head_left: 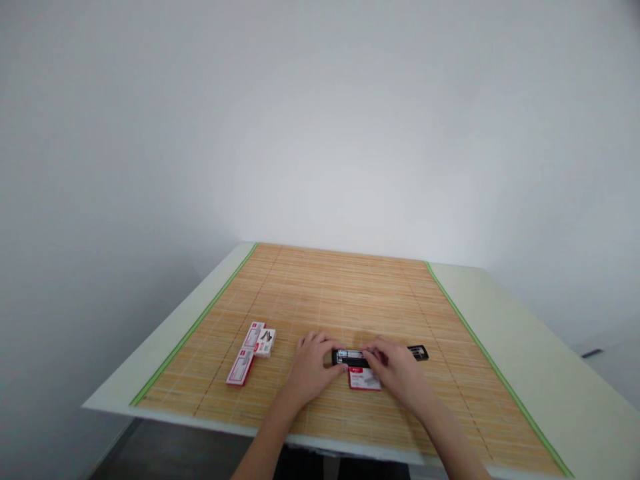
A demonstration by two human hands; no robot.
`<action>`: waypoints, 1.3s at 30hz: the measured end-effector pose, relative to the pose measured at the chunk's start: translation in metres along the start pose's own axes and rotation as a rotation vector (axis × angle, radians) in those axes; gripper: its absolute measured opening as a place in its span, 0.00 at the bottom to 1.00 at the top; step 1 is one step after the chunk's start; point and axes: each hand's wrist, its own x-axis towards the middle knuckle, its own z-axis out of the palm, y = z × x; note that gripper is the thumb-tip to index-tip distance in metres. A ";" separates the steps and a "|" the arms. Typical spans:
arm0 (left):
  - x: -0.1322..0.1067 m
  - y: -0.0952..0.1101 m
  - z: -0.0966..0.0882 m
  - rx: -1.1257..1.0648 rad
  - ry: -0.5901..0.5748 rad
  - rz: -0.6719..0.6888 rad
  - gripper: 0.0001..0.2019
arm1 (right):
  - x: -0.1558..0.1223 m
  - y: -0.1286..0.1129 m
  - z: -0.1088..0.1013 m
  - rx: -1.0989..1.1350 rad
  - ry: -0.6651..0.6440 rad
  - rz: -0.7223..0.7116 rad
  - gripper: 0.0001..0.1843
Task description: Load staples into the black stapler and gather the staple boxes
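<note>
A black stapler [355, 361] lies opened out flat across the mat, its metal staple channel showing. My left hand [314, 363] grips its left end, thumb on the near side and fingers on the far side. Over the middle of the channel, my right hand [393, 367] has thumb and fingertips pinched together; whatever is between them is too small to make out. The stapler's other black end [418, 353] sticks out beyond the right hand. Just below the stapler, partly covered by it, is a red and white box [365, 380].
To the left, two long red and white boxes [241, 367] lie end to end, with a smaller white box [265, 343] against them. Beneath everything is a bamboo mat [330, 287] with green edging on a pale table [480, 300]. White walls stand behind.
</note>
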 end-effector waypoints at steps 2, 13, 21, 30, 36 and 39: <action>0.000 0.000 0.000 0.001 0.005 -0.002 0.15 | -0.002 0.003 -0.004 -0.028 -0.017 0.030 0.16; 0.001 -0.002 0.002 0.003 -0.002 -0.007 0.16 | -0.006 -0.023 0.010 0.011 -0.042 -0.047 0.17; 0.001 -0.004 0.001 0.019 -0.006 -0.015 0.17 | -0.048 0.064 -0.046 0.120 0.319 0.296 0.32; 0.001 -0.004 0.001 -0.008 -0.010 -0.007 0.16 | -0.052 0.077 -0.046 0.662 0.118 0.346 0.35; 0.001 -0.003 0.001 -0.001 0.000 -0.010 0.16 | -0.009 0.029 -0.050 0.444 0.097 0.115 0.24; 0.001 -0.003 0.001 0.000 0.006 0.001 0.17 | 0.011 -0.008 -0.035 0.260 0.049 0.032 0.17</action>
